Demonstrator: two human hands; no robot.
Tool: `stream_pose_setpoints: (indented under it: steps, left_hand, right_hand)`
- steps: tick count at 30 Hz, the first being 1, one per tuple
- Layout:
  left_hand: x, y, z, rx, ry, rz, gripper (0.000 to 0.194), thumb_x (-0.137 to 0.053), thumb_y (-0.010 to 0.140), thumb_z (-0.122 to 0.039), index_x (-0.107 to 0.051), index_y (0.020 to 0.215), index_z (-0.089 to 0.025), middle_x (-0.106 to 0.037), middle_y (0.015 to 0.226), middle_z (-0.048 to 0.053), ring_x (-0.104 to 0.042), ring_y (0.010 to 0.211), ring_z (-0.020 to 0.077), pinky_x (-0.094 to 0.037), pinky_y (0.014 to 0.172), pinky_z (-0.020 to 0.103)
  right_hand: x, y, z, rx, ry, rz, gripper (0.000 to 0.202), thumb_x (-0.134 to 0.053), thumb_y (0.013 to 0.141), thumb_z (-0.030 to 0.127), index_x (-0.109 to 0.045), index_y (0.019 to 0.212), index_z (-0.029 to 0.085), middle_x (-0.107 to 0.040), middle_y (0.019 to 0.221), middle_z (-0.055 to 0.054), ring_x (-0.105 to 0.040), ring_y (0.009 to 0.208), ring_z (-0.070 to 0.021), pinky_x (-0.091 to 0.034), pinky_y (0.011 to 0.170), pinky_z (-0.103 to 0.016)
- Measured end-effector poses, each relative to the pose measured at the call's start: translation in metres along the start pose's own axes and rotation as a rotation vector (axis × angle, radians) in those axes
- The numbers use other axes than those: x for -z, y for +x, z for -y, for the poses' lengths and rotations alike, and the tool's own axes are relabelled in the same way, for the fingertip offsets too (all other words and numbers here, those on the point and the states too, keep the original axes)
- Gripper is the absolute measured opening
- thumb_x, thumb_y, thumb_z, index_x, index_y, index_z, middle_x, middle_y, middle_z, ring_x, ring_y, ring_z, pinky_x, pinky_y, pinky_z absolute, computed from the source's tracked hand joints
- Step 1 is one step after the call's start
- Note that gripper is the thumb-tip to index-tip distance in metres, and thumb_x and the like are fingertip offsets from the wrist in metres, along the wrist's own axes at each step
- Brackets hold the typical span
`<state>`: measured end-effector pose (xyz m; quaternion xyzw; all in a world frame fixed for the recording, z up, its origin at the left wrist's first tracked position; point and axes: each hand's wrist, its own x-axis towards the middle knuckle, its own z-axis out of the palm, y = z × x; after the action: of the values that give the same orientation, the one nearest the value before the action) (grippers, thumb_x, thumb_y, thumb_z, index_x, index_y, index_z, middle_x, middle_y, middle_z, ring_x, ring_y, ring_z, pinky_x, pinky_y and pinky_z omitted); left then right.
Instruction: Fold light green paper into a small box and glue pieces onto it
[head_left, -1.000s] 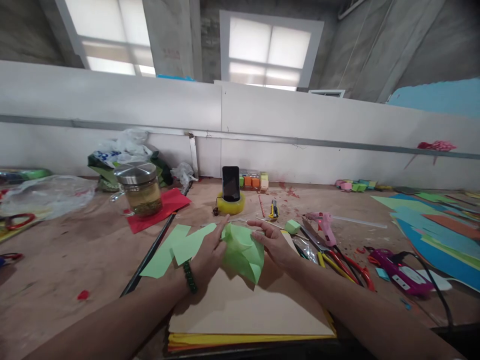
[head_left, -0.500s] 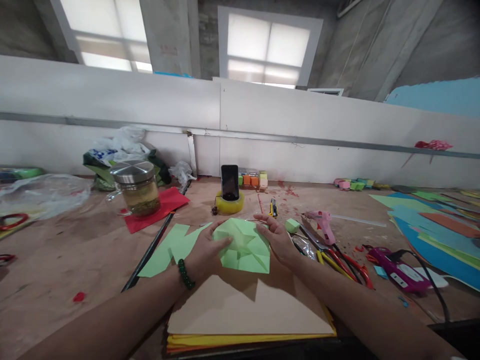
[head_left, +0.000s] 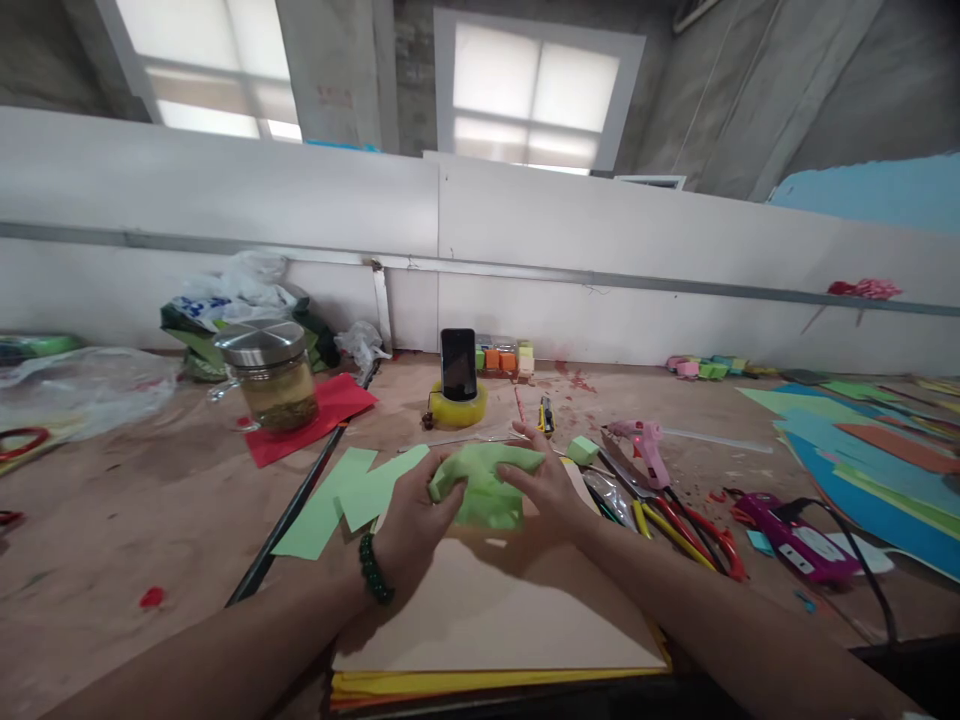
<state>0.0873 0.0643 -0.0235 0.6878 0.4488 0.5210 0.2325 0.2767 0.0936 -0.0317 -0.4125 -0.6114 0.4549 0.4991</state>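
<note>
At the bottom centre of the frame lies a stack of paper sheets, pale on top with yellow edges below. Just above it, at the centre, is the creased green paper, held between both hands. The left hand, with a dark green bead bracelet at its wrist, has its fingers pinching the paper's left side; the right hand has its fingers grasping the right side, thumb on the near face.

Left of the hands, two flat green pieces overlap on the counter. Right of centre lie red-handled pliers, a small green paper cube and a pink glue gun; a purple power strip is at the lower right.

Farther back, a glass mug with a metal lid stands on red paper at centre left, and a phone leans upright at a yellow tape roll. Behind, a white partition crosses the frame.
</note>
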Motion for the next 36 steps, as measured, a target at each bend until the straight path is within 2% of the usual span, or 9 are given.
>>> stream_pose_setpoints:
  steps: [5, 10, 15, 22, 28, 31, 33, 35, 36]
  left_hand:
    - [-0.004, -0.006, -0.007, -0.029, 0.005, 0.096, 0.012, -0.052, 0.077, -0.025, -0.061, 0.083, -0.020, -0.065, 0.072, -0.002, -0.058, 0.066, 0.0158, -0.047, 0.064, 0.025]
    - [-0.001, 0.005, 0.004, 0.098, -0.079, -0.014, 0.021, -0.056, 0.073, -0.032, -0.061, 0.089, -0.018, -0.066, 0.078, 0.001, -0.060, 0.069, 0.0184, -0.049, 0.063, 0.028]
    - [0.000, 0.010, 0.010, 0.159, -0.125, -0.098, 0.025, -0.058, 0.071, -0.034, -0.059, 0.089, -0.018, -0.066, 0.077, 0.000, -0.060, 0.070, 0.0191, -0.049, 0.063, 0.028]
    - [-0.007, -0.009, -0.009, 0.018, -0.051, 0.138, 0.016, -0.051, 0.076, -0.021, -0.058, 0.089, -0.020, -0.066, 0.082, 0.000, -0.060, 0.075, 0.0173, -0.048, 0.070, 0.027]
    - [-0.005, -0.004, -0.007, 0.076, -0.074, 0.050, 0.013, -0.052, 0.077, -0.029, -0.057, 0.086, -0.020, -0.063, 0.077, 0.000, -0.058, 0.071, 0.0178, -0.048, 0.067, 0.028]
    - [-0.004, 0.000, 0.001, 0.150, -0.171, 0.015, 0.020, -0.056, 0.076, -0.034, -0.058, 0.089, -0.019, -0.063, 0.078, 0.001, -0.058, 0.072, 0.0183, -0.049, 0.067, 0.029]
    - [-0.004, 0.003, 0.007, 0.234, -0.255, -0.004, 0.026, -0.059, 0.074, -0.038, -0.057, 0.090, -0.018, -0.063, 0.077, 0.001, -0.058, 0.070, 0.0184, -0.049, 0.065, 0.029]
    - [-0.004, 0.005, 0.011, 0.304, -0.330, -0.012, 0.032, -0.062, 0.071, -0.042, -0.057, 0.090, -0.017, -0.063, 0.077, 0.001, -0.059, 0.070, 0.0185, -0.050, 0.064, 0.029]
    - [-0.005, 0.005, 0.012, 0.321, -0.355, -0.012, 0.035, -0.063, 0.070, -0.043, -0.057, 0.091, -0.017, -0.064, 0.078, 0.001, -0.059, 0.070, 0.0187, -0.050, 0.064, 0.029]
  right_hand:
    - [-0.003, -0.004, 0.005, -0.029, -0.007, 0.013, 0.082, -0.081, 0.062, 0.035, -0.041, 0.133, 0.024, -0.061, 0.086, 0.000, -0.060, 0.078, -0.0187, -0.049, 0.069, -0.031]
    - [0.002, 0.003, -0.004, 0.012, 0.110, -0.036, 0.066, -0.073, 0.069, 0.044, -0.047, 0.126, 0.023, -0.062, 0.092, -0.003, -0.060, 0.085, -0.0205, -0.050, 0.077, -0.035]
    - [0.003, 0.006, -0.013, 0.190, -0.160, -0.118, 0.070, -0.073, 0.067, 0.038, -0.044, 0.129, 0.024, -0.061, 0.109, -0.008, -0.058, 0.097, -0.0238, -0.046, 0.087, -0.041]
    - [-0.002, -0.003, -0.010, 0.103, -0.362, -0.083, 0.073, -0.076, 0.066, 0.042, -0.044, 0.130, 0.026, -0.058, 0.121, -0.007, -0.050, 0.115, -0.0293, -0.041, 0.097, -0.044]
    - [0.006, 0.007, -0.022, 0.144, -0.405, -0.101, 0.072, -0.070, 0.070, 0.030, -0.039, 0.135, 0.023, -0.060, 0.115, -0.008, -0.057, 0.103, -0.0252, -0.046, 0.093, -0.044]
    - [0.012, 0.011, -0.019, 0.302, -0.437, -0.222, 0.060, -0.065, 0.073, 0.027, -0.043, 0.129, 0.021, -0.057, 0.116, -0.010, -0.058, 0.101, -0.0239, -0.047, 0.091, -0.044]
    - [0.015, 0.010, -0.012, 0.491, -0.494, -0.273, 0.036, -0.062, 0.077, 0.027, -0.053, 0.111, 0.022, -0.057, 0.113, -0.010, -0.057, 0.104, -0.0242, -0.046, 0.093, -0.044]
    - [0.016, 0.007, -0.005, 0.645, -0.607, -0.248, 0.013, -0.062, 0.080, 0.029, -0.055, 0.089, 0.023, -0.058, 0.109, -0.010, -0.055, 0.106, -0.0255, -0.045, 0.095, -0.045]
    - [0.015, 0.005, -0.003, 0.683, -0.672, -0.211, 0.012, -0.064, 0.079, 0.030, -0.054, 0.082, 0.023, -0.058, 0.109, -0.010, -0.054, 0.108, -0.0267, -0.044, 0.095, -0.045]
